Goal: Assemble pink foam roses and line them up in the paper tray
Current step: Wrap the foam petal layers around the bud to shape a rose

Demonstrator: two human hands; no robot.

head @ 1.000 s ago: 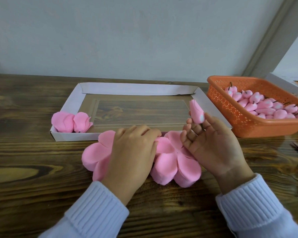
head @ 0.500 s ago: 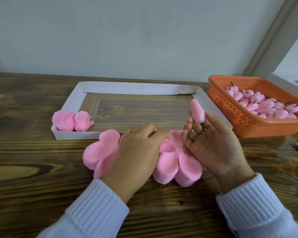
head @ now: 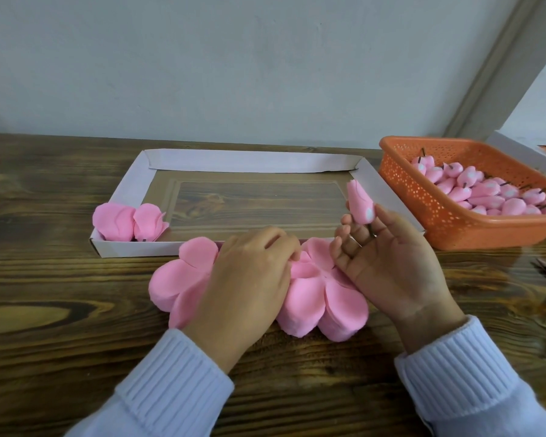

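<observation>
Right hand (head: 391, 263) pinches a bud (head: 360, 205) at the tray (head: 249, 160) edge — left hand (head: 249, 272) grips petals (head: 328, 294) just outside.

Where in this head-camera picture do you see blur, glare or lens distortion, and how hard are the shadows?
Head view: soft, even light, only faint shadows beneath the petal stacks; pale sheen on the table beside the orange basket; far right edge smeared; table's back edge slightly bowed by the wide lens.

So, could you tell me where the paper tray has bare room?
The paper tray is bare right of the two roses in its near-left corner. Crowded: the table before it, under petal stacks, the left hand, and the right hand holding a bud.
</observation>
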